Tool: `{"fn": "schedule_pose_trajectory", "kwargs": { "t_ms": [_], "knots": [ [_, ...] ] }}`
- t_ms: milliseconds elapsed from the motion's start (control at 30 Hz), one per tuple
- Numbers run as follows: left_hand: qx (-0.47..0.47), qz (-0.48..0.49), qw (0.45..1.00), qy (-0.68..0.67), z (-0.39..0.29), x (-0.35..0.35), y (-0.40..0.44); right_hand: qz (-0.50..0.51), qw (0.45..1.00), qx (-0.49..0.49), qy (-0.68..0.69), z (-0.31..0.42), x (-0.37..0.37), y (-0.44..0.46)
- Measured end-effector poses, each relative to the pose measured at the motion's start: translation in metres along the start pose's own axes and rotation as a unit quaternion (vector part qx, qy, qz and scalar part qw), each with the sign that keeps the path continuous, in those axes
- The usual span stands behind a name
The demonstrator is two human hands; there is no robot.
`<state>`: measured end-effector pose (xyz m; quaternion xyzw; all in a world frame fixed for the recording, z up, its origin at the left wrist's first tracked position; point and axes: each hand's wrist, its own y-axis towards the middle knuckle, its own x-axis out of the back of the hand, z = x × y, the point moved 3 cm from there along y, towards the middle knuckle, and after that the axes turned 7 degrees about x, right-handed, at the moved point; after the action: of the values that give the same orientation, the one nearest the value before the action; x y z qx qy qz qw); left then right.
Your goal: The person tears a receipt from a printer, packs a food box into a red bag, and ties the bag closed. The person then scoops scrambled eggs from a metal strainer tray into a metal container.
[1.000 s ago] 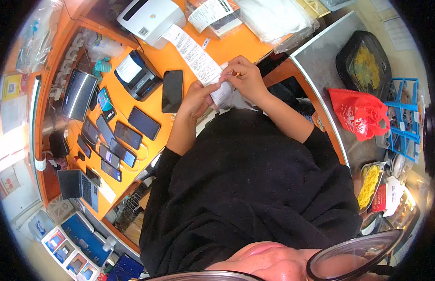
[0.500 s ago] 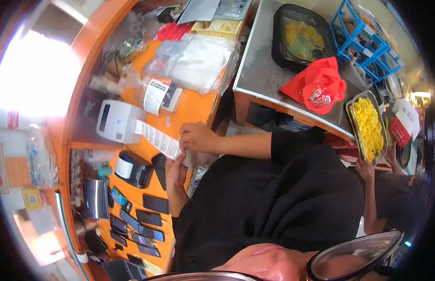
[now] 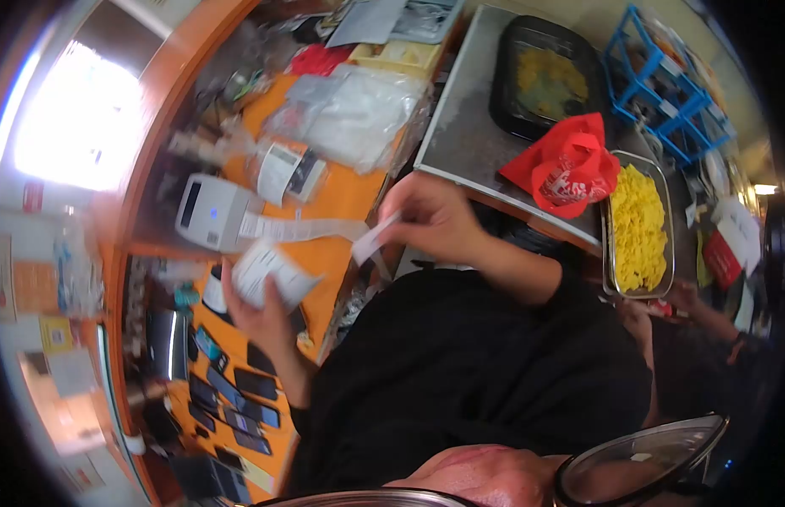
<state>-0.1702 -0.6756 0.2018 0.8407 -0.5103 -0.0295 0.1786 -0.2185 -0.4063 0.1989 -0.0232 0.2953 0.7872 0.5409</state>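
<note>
My left hand [image 3: 270,325] is closed around a curled white printed receipt [image 3: 274,275], which bends away from the palm over the orange counter. Higher up, my right hand [image 3: 430,215] pinches a small white paper slip [image 3: 373,240] between thumb and fingertips. A long paper strip [image 3: 312,229] runs from the white receipt printer [image 3: 213,215] toward my right hand; whether it joins the slip is unclear. Both hands are slightly blurred.
Several phones [image 3: 232,414] and plastic bags [image 3: 350,114] lie on the orange counter [image 3: 346,190]. A red bag [image 3: 570,169] and black pan [image 3: 549,80] sit on the metal table. At right, a co-worker's hands [image 3: 636,321] are by a tray of yellow food [image 3: 637,228].
My hands, formerly together on the printer's strip, have separated. The left moved left with the curled receipt; the right moved up and right with the slip. The food tray shifted left.
</note>
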Motion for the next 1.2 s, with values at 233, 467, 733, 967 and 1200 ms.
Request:
{"fn": "schedule_pose_trajectory", "kwargs": {
  "t_ms": [233, 467, 733, 967, 1200],
  "knots": [
    [-0.014, 0.381, 0.9, -0.213, -0.092, -0.145, -0.044, -0.04, 0.974, 0.111, -0.192, 0.143, 0.047, -0.033],
    [-0.044, 0.537, 0.825, -0.167, -0.132, -0.226, -0.1, -0.073, 0.921, 0.076, -0.374, 0.236, 0.085, -0.07],
    [-0.127, 0.455, 0.856, -0.212, -0.16, -0.298, -0.143, -0.141, 0.941, 0.099, -0.291, 0.283, 0.16, -0.125],
    [-0.183, 0.41, 0.873, -0.189, -0.169, -0.343, -0.175, -0.276, 0.958, 0.021, -0.071, 0.238, 0.192, -0.136],
    [-0.057, 0.525, 0.82, -0.221, -0.154, -0.364, -0.174, -0.317, 0.94, 0.107, -0.065, 0.221, 0.205, -0.137]
  ]
}}
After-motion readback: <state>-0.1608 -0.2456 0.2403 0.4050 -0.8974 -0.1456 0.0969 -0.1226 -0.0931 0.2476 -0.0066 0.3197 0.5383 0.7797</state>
